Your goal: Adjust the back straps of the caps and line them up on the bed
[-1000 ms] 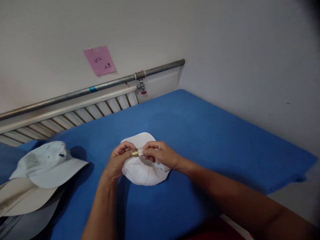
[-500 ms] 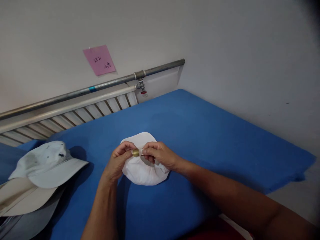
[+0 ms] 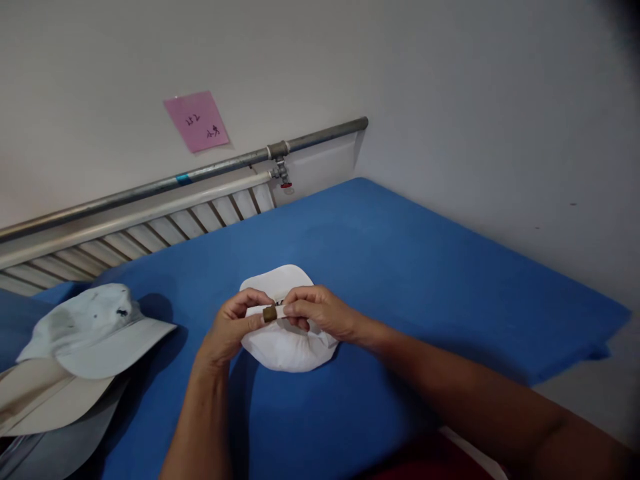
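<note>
A white cap (image 3: 287, 350) lies on the blue cloth, its brim pointing away from me. Over its back opening, my left hand (image 3: 233, 323) pinches a brass-coloured buckle (image 3: 270, 314) between thumb and fingers. From the buckle's right side runs a short white strap (image 3: 281, 311). My right hand (image 3: 320, 310) grips the strap's other end with thumb and index finger. The fingers hide part of the strap and the cap's opening.
At the left, a pale cap (image 3: 95, 327), a beige cap (image 3: 60, 403) and a grey cap (image 3: 75, 440) overlap in a pile. Blue cloth (image 3: 425, 280) covers the table up to the walls. A radiator (image 3: 165, 230) and a metal pipe (image 3: 220, 167) run behind it.
The buckle has tilted and looks darker, moving slightly down and left. More white strap shows between the two hands. Both hands keep their pinch.
</note>
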`<action>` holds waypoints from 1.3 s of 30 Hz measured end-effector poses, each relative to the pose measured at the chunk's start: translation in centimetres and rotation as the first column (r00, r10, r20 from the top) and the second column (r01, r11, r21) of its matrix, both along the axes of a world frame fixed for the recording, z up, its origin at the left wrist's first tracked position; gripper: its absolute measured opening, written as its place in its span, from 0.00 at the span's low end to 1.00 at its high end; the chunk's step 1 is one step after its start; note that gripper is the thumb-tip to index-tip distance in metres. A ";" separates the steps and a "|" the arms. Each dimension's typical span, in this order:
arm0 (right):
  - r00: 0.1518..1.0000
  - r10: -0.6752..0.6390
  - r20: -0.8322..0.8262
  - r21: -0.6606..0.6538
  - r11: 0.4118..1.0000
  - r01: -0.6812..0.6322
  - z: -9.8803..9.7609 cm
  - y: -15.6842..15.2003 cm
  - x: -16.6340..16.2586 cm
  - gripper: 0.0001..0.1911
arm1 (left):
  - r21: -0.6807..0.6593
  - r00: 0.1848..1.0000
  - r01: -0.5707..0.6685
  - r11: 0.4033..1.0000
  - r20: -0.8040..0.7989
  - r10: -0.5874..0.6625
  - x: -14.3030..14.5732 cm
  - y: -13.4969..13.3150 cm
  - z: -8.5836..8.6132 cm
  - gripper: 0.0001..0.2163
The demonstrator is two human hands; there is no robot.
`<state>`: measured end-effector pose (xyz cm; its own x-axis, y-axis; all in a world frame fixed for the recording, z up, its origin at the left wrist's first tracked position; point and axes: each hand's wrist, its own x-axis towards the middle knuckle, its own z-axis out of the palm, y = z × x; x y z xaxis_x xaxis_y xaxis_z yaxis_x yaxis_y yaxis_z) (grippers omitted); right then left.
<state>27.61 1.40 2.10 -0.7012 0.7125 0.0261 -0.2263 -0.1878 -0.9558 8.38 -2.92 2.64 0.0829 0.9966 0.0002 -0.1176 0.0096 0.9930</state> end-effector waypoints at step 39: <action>0.996 0.047 0.079 0.107 0.993 -0.055 1.6 0.8 1.9 0.09 | -0.116 0.999 0.023 0.993 0.029 -0.020 0.8 0.1 0.4 0.12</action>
<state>29.54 2.23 3.74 -0.7396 0.6714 0.0470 -0.1451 -0.0909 -0.9852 9.19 -2.80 3.07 0.1057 0.9879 -0.1134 -0.1436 0.1281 0.9813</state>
